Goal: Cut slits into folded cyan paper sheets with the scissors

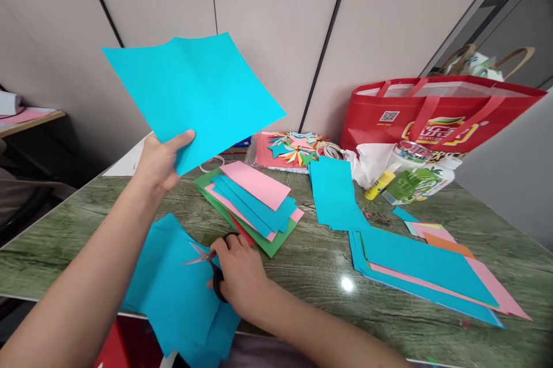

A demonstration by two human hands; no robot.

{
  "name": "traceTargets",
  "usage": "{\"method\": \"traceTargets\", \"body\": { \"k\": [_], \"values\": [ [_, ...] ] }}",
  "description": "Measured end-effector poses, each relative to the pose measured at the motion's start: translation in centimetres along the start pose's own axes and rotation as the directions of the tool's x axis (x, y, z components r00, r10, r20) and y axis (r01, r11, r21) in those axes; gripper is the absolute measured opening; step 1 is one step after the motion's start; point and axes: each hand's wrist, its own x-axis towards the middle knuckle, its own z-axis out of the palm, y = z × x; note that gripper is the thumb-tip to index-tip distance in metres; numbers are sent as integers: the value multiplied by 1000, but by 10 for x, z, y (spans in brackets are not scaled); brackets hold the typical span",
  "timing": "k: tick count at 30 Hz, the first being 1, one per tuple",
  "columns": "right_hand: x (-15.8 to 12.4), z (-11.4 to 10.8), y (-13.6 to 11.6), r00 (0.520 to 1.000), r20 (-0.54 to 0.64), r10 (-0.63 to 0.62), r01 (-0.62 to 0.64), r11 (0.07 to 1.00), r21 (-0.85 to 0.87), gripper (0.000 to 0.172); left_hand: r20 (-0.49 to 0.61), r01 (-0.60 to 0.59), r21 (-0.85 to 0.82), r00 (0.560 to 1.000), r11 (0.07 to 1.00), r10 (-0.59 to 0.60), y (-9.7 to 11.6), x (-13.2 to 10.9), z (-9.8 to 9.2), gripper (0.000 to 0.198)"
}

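Note:
My left hand [162, 160] is raised and pinches the lower corner of a large blue sheet [203, 91], its thumb on the near face. A faint crease runs down the sheet from its top edge. In my right hand [239, 276] are black-handled scissors [209, 257], fingers through the handles, the blades spread and pointing left. They are over more blue sheets [177, 293] lying at the table's front edge. Just beyond my right hand, a stack of pink, blue and green papers [254, 186] lies fanned out.
Blue rectangles [332, 189] and a long stack of blue and pink paper [427, 264] lie on the right of the table [311, 299]. Behind are colourful paper stars [298, 149], a glue stick [379, 185], a clear jar [412, 152] and a red bag [384, 103].

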Motion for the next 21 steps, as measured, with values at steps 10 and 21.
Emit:
{"method": "traceTargets", "body": {
  "k": [10, 21],
  "values": [
    [-8, 16, -9, 999, -43, 4, 3, 988, 152, 33, 57, -6, 14, 998, 1000, 5, -10, -2, -14, 38],
    [-36, -45, 72, 887, -352, 298, 158, 520, 839, 24, 291, 357, -33, 897, 934, -332, -66, -38, 63, 46]
  ]
}}
